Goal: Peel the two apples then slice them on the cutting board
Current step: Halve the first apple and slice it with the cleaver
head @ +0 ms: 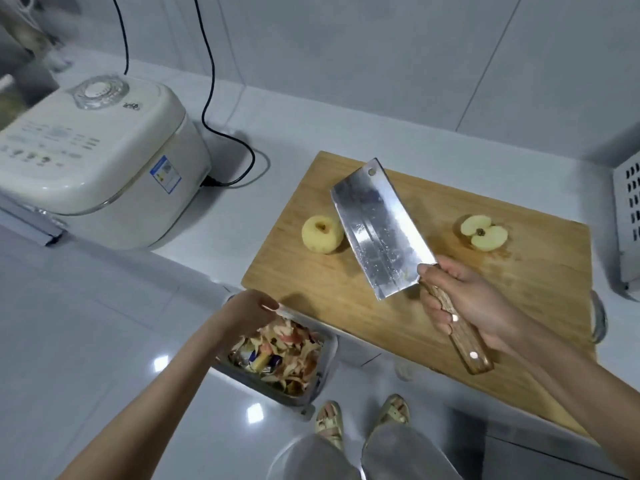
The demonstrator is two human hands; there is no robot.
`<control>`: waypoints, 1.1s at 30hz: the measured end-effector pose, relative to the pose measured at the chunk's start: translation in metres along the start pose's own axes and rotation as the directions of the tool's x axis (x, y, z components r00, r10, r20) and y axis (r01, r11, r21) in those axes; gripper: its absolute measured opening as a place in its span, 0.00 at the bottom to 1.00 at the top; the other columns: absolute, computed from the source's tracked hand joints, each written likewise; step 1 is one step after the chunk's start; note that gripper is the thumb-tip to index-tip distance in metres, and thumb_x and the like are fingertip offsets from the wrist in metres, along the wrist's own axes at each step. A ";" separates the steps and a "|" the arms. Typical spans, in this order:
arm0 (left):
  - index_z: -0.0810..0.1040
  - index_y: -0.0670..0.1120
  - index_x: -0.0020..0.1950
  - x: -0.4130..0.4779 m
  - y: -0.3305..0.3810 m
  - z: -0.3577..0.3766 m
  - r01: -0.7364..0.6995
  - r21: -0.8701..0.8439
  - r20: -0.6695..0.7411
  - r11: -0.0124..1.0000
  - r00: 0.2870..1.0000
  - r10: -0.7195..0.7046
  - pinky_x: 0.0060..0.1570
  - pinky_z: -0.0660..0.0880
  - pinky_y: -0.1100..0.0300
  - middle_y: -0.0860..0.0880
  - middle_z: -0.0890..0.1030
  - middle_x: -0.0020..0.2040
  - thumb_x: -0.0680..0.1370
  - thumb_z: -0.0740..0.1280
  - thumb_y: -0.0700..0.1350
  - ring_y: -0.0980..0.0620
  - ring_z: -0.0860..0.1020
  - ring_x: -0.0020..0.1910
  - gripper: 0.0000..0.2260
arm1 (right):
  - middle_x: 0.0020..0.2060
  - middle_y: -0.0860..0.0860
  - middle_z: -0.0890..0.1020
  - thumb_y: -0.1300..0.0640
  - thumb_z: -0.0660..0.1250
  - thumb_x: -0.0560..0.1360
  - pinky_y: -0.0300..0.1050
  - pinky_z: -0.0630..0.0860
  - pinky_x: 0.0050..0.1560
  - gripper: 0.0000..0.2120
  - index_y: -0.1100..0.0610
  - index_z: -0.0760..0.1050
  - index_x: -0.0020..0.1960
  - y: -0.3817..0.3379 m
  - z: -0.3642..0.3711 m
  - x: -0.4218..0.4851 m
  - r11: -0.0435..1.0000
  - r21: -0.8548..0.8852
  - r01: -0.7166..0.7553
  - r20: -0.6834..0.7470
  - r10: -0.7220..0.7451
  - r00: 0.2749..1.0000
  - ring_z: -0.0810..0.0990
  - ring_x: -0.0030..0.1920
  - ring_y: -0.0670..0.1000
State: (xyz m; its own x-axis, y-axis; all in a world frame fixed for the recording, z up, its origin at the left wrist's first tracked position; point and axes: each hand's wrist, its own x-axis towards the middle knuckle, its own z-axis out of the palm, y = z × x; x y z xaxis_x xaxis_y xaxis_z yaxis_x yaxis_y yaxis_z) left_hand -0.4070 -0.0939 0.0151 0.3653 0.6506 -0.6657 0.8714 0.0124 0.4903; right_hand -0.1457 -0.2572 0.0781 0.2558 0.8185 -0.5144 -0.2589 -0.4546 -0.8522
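1 peeled apple (322,234), 1 apple half (484,233), 1 cleaver (381,230), 1 board (519,282), 1 cooker (104,161), 1 peel tray (329,358), 2 cables (212,72), 2 hands: left hand (251,308), right hand (464,299).

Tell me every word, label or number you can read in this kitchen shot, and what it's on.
No text is legible here.
Rice cooker control panel: rows of small print, too blurred.
Dark logo on its lid: too small to read.
Blue and white sticker on its side: blurred.
Wrappers in the waste bin: colours only.
Cleaver blade: faint marks, unreadable.
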 end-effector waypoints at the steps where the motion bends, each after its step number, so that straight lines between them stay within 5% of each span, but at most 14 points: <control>1: 0.78 0.42 0.61 0.001 0.006 -0.004 -0.024 0.068 -0.008 0.997 1.000 0.025 0.44 0.79 0.57 0.46 0.80 0.51 0.78 0.64 0.39 0.46 0.81 0.45 0.12 | 0.23 0.52 0.68 0.57 0.60 0.79 0.37 0.64 0.20 0.07 0.59 0.68 0.45 0.000 0.001 -0.003 1.000 -0.001 0.012 -0.016 -0.012 1.000 0.63 0.19 0.48; 4: 0.79 0.41 0.58 0.008 0.032 -0.010 -0.146 0.094 -0.071 0.985 0.986 0.152 0.50 0.79 0.51 0.44 0.81 0.52 0.79 0.62 0.41 0.42 0.81 0.47 0.11 | 0.23 0.52 0.68 0.57 0.59 0.80 0.38 0.65 0.20 0.08 0.60 0.68 0.43 0.001 -0.003 -0.016 0.996 -0.064 0.065 -0.116 -0.072 0.991 0.64 0.20 0.49; 8: 0.79 0.35 0.47 0.023 0.091 0.011 -0.359 0.023 -0.132 0.933 0.924 0.359 0.50 0.77 0.44 0.36 0.82 0.45 0.79 0.62 0.41 0.39 0.81 0.45 0.10 | 0.23 0.53 0.72 0.54 0.58 0.80 0.42 0.68 0.24 0.08 0.57 0.72 0.45 0.005 -0.020 -0.031 0.922 -0.354 0.157 -0.276 -0.263 0.925 0.69 0.21 0.54; 11: 0.79 0.39 0.58 0.048 0.138 0.043 -0.430 0.096 -0.097 0.898 0.894 0.438 0.53 0.76 0.52 0.41 0.81 0.53 0.80 0.62 0.46 0.44 0.80 0.51 0.13 | 0.21 0.54 0.73 0.53 0.58 0.80 0.42 0.70 0.25 0.09 0.57 0.72 0.46 0.009 -0.041 -0.034 0.889 -0.439 0.134 -0.343 -0.304 0.889 0.71 0.20 0.54; 14: 0.68 0.43 0.70 0.080 0.175 0.062 -0.364 0.239 -0.110 0.900 0.911 0.398 0.55 0.71 0.55 0.42 0.75 0.63 0.78 0.66 0.51 0.45 0.74 0.61 0.23 | 0.22 0.56 0.74 0.53 0.58 0.80 0.42 0.70 0.26 0.09 0.57 0.71 0.45 0.012 -0.062 -0.030 0.865 -0.494 0.087 -0.364 -0.296 0.883 0.72 0.21 0.54; 19: 0.65 0.41 0.72 0.122 0.204 0.070 -0.266 0.283 0.018 0.921 0.962 0.272 0.62 0.69 0.54 0.43 0.70 0.69 0.75 0.69 0.52 0.44 0.69 0.67 0.30 | 0.22 0.53 0.71 0.56 0.59 0.79 0.42 0.68 0.23 0.09 0.61 0.71 0.44 0.021 -0.098 -0.007 0.824 -0.565 0.037 -0.320 -0.260 0.911 0.71 0.18 0.49; 23: 0.71 0.45 0.69 0.131 0.211 0.067 -0.266 0.272 0.270 0.925 0.944 0.192 0.30 0.77 0.60 0.43 0.76 0.62 0.75 0.70 0.48 0.43 0.78 0.53 0.23 | 0.24 0.50 0.71 0.54 0.60 0.79 0.45 0.69 0.21 0.08 0.57 0.70 0.43 0.028 -0.124 0.005 0.799 -0.602 0.017 -0.235 -0.197 0.952 0.71 0.21 0.48; 24: 0.71 0.46 0.68 0.128 0.211 0.069 -0.245 0.241 0.308 0.939 0.937 0.165 0.30 0.78 0.59 0.44 0.75 0.61 0.75 0.71 0.47 0.43 0.78 0.53 0.23 | 0.25 0.50 0.71 0.53 0.60 0.79 0.48 0.70 0.24 0.08 0.57 0.70 0.44 0.029 -0.131 0.006 0.787 -0.617 0.021 -0.217 -0.195 0.956 0.70 0.22 0.48; 27: 0.74 0.44 0.65 0.112 0.213 0.085 -0.351 0.279 0.288 0.894 0.919 0.270 0.46 0.77 0.56 0.48 0.75 0.57 0.72 0.73 0.42 0.44 0.76 0.57 0.22 | 0.25 0.49 0.71 0.50 0.60 0.78 0.52 0.71 0.26 0.08 0.53 0.70 0.42 0.030 -0.153 0.005 0.769 -0.636 0.061 -0.200 -0.241 0.950 0.70 0.23 0.46; 30: 0.74 0.44 0.62 0.090 0.233 0.107 -0.573 0.283 0.277 0.769 0.816 0.507 0.44 0.65 0.69 0.52 0.75 0.53 0.72 0.73 0.43 0.52 0.75 0.54 0.20 | 0.23 0.48 0.69 0.50 0.60 0.78 0.52 0.70 0.25 0.11 0.43 0.67 0.37 0.023 -0.174 0.002 0.791 -0.602 0.110 -0.248 -0.316 0.916 0.70 0.23 0.48; 33: 0.73 0.46 0.61 0.072 0.268 0.148 -0.727 0.122 0.378 0.676 0.664 0.646 0.45 0.68 0.69 0.55 0.76 0.51 0.74 0.72 0.44 0.60 0.74 0.48 0.18 | 0.23 0.48 0.67 0.53 0.60 0.78 0.51 0.69 0.27 0.16 0.40 0.65 0.33 0.018 -0.196 0.002 0.810 -0.573 0.126 -0.360 -0.387 0.849 0.70 0.24 0.53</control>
State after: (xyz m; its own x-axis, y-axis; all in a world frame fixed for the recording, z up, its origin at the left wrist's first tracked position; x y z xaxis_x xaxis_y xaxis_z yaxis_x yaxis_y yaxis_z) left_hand -0.0990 -0.1562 0.0155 0.9287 0.1533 -0.3377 0.3635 -0.5571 0.7467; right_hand 0.0328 -0.3323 0.0434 0.6524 0.7446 -0.1414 0.3566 -0.4662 -0.8096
